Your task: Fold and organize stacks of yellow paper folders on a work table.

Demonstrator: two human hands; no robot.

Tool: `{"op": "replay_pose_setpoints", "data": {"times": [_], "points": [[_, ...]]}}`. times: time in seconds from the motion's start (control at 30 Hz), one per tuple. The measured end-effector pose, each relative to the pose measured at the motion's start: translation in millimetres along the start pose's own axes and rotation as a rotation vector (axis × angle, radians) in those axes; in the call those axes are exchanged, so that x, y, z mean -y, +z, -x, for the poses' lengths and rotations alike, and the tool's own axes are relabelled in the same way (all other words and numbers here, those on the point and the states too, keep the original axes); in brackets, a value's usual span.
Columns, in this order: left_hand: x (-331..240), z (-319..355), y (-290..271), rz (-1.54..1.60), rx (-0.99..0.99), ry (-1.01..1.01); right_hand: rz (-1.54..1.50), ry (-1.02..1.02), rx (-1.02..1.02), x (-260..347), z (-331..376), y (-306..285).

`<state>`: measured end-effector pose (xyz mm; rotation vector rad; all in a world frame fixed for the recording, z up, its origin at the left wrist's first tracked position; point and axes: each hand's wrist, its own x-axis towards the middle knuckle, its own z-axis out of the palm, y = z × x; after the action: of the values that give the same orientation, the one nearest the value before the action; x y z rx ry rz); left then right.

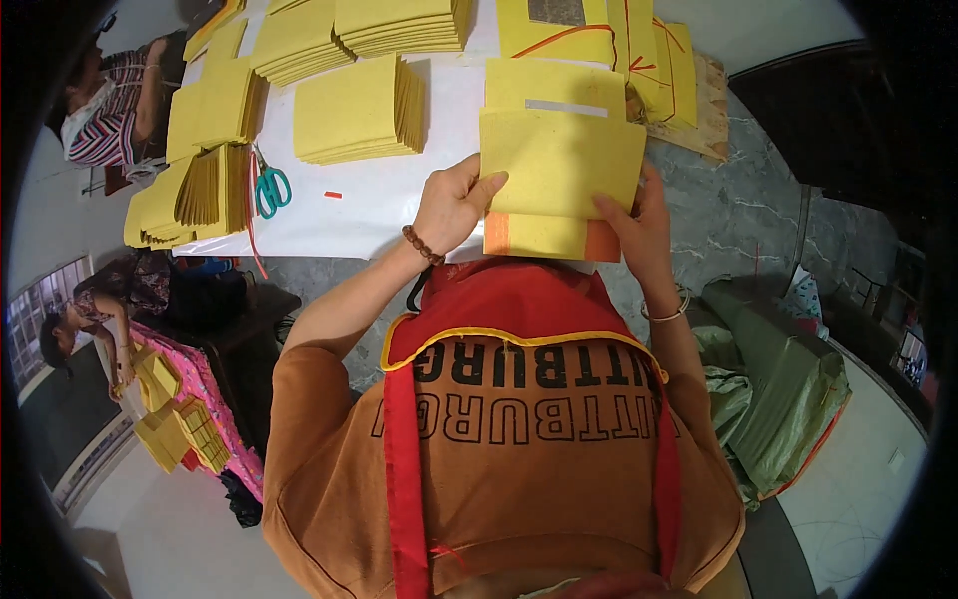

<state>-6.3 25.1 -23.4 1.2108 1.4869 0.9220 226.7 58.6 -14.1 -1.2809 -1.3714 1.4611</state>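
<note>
Yellow paper sheet [561, 160] sits between our two hands, held at both side edges above the white table [379, 200]. Our left hand [454, 205] closes on the sheet's left edge, thumb lying over the top face and the fingers curled beneath it. Our right hand [644, 225] closes on the right edge near the lower corner, fingers folded over the paper. Both grips are tight on the sheet, with no gap that we can see.

Directly under the held sheet, and showing below its lower edge between our hands, lies an orange-bordered sheet [549, 240]. Just beyond the grip, away from us, rests another yellow sheet with a grey strip [559, 95].

Beyond our left hand stands a yellow paper stack [359, 110], well apart from the fingers. Farther out to the left of that hand lie green-handled scissors [271, 188], beside fanned yellow bundles [200, 190]. More yellow stacks [399, 25] lie at the far edge of the table.

A bead bracelet [423, 246] circles our left wrist; a thin bangle [669, 311] circles the right. A green sack [778, 389] lies on the floor to the outside of our right forearm.
</note>
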Motion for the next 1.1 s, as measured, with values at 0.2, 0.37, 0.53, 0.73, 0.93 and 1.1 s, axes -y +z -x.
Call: {"op": "replay_pose_setpoints", "data": {"times": [0.2,0.37,0.53,0.73,0.93,1.1], "points": [[-3,-6,2,0.219,-0.011,-0.093,0.104,-0.123,-0.084,-11,-6,2],[-14,-10,1,0.261,-0.014,-0.109,0.022,0.004,-0.107,-11,-11,4],[-18,-8,-1,0.24,-0.059,-0.123,0.144,-0.009,-0.141,-11,-13,6],[-49,-5,-9,-0.406,-0.213,0.475,0.188,-0.004,-0.145,-8,-13,7],[-48,-2,22,-0.905,0.268,0.83,0.209,-0.029,-0.147,-10,-16,4],[-20,-11,25,-0.999,0.349,0.75,0.188,0.086,-0.098,0,-7,6]]}}
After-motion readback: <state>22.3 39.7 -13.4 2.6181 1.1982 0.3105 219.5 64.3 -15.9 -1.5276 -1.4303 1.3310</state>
